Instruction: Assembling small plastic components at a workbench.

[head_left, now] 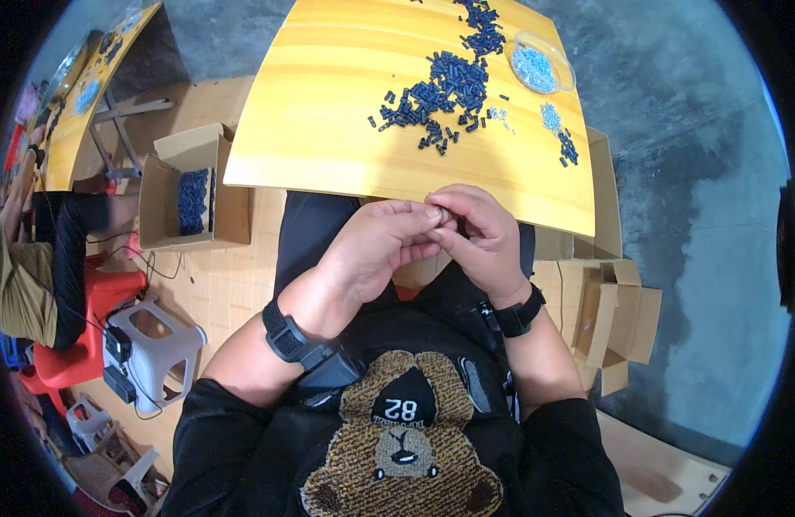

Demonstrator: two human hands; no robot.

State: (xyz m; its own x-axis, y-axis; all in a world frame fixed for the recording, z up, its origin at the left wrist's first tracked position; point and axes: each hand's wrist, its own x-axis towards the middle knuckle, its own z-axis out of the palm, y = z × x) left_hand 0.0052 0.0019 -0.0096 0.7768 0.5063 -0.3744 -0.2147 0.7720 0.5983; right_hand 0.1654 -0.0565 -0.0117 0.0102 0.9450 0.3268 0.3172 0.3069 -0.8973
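Note:
My left hand (370, 243) and my right hand (483, 237) meet just off the table's near edge, above my lap. Their fingertips are pinched together around a small dark piece (445, 213), mostly covered by the fingers. Beyond them on the yellow wooden table (328, 112) lies a loose heap of small black tube-like parts (453, 82), trailing to the far edge. At the right, a clear round tub (567, 79) holds many tiny pale blue and white pieces. More pale pieces (551, 117) lie beside a small cluster of black parts (569, 148).
An open cardboard box (233, 194) with dark parts inside stands on the floor at left. Empty-looking cartons (617, 314) stand at right. Grey and red plastic stools (169, 345) and cables are at left, where another person sits at a second yellow table (74, 129).

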